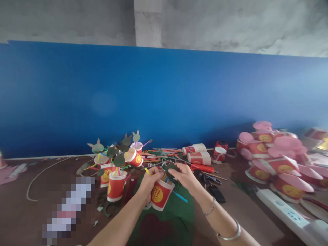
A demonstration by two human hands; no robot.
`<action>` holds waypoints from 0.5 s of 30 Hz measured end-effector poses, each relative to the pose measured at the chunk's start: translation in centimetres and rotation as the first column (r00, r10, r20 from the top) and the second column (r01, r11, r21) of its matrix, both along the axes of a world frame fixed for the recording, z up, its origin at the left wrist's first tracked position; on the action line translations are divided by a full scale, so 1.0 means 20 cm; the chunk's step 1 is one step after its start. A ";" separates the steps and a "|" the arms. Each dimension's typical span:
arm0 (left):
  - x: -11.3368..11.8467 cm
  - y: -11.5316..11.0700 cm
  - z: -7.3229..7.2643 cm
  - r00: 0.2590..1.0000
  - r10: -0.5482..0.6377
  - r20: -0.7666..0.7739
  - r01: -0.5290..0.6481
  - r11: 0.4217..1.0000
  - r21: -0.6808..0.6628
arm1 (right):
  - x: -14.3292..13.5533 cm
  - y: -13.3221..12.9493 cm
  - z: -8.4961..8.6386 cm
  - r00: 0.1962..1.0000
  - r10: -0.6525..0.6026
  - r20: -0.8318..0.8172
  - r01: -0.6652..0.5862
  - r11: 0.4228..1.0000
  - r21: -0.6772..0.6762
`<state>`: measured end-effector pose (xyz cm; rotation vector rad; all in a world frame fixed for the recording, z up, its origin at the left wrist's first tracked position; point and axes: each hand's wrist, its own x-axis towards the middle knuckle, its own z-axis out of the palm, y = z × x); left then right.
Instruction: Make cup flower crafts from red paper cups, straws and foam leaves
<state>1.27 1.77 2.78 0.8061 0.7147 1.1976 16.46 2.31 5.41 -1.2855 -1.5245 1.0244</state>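
A red paper cup (162,195) with a yellow emblem tilts in front of me, and my left hand (151,181) is closed around its left side. A yellow strip (147,171) sticks up by the left fingers. From the cup's right side a blue straw (180,196) pokes out. My right hand (183,175) pinches a dark green paper disc (170,168) just above the cup's rim. To the left stand red cups (116,188) with green paper discs (119,160) on coloured straws.
Loose coloured straws (153,158) lie behind my hands. Stacked paper cups (199,158) lie on their sides at the back. Red-handled scissors (203,167) and a black object (216,194) are right of centre. Farther right are cups with pink discs (285,145) and a white power strip (283,209).
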 end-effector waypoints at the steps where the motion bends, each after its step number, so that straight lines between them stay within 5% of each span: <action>1: 0.00 0.00 0.00 1.000 0.010 -0.018 -0.010 1.000 0.007 | 0.00 0.00 0.00 1.000 -0.003 0.013 0.003 1.000 0.001; 9: -0.02 0.03 0.03 0.970 -0.045 -0.240 0.042 0.999 -0.018 | 0.01 0.02 -0.02 0.999 0.022 0.026 -0.023 0.998 0.059; 15: -0.01 0.03 0.02 0.976 0.000 -0.217 -0.006 1.000 -0.024 | 0.02 0.03 -0.01 0.996 0.021 -0.085 -0.019 0.999 0.027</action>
